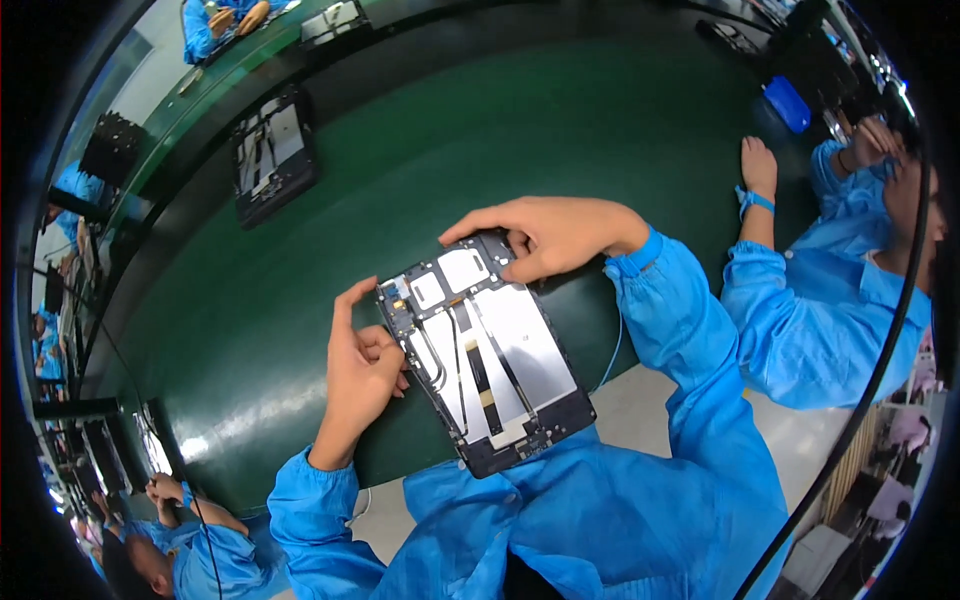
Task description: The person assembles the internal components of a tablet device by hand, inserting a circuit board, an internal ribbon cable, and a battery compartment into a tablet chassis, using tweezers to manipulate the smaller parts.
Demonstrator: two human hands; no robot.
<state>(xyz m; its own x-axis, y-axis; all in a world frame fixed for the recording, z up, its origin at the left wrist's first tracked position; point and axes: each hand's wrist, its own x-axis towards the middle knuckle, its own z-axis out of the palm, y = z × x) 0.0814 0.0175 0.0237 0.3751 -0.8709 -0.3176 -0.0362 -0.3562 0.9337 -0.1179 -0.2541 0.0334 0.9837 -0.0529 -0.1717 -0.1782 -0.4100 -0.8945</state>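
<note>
Between my hands is an opened tablet [525,340], its inner side facing up. Silver plates, black cables and a dark frame show in it, and it lies tilted at the near edge of the green table. My left hand [360,370] grips its left edge, with the forefinger at the upper left corner and the thumb lower down the side. At the upper right corner my right hand [560,235] pinches the edge between thumb and fingers. Both my sleeves are blue, and a blue band circles my right wrist.
A second opened tablet [270,155] lies on the green table [420,140] at the far left. A blue object [787,104] sits at the far right. A co-worker's arm [760,200] rests on the table to my right. Another person [200,530] works at lower left.
</note>
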